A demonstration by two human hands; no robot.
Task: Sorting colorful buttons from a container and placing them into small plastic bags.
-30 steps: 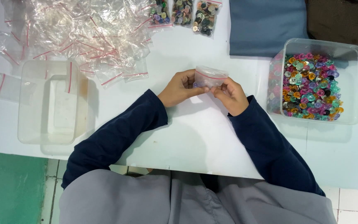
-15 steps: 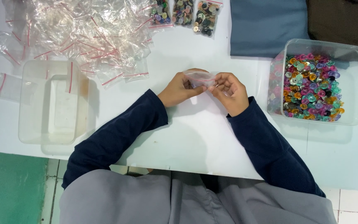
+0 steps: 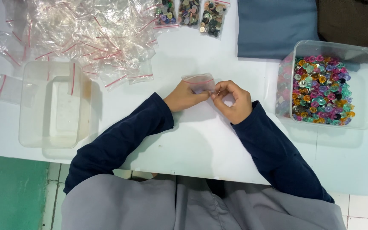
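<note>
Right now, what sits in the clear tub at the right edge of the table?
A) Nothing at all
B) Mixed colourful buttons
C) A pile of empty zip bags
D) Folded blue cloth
B: the clear tub on the right holds a heap of colourful buttons, while the empty zip bags lie piled at the top left and the blue cloth lies flat beside the tub.

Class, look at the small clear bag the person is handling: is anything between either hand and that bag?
Nothing visible. The left hand and right hand both already pinch the small clear bag directly above the white table.
</note>
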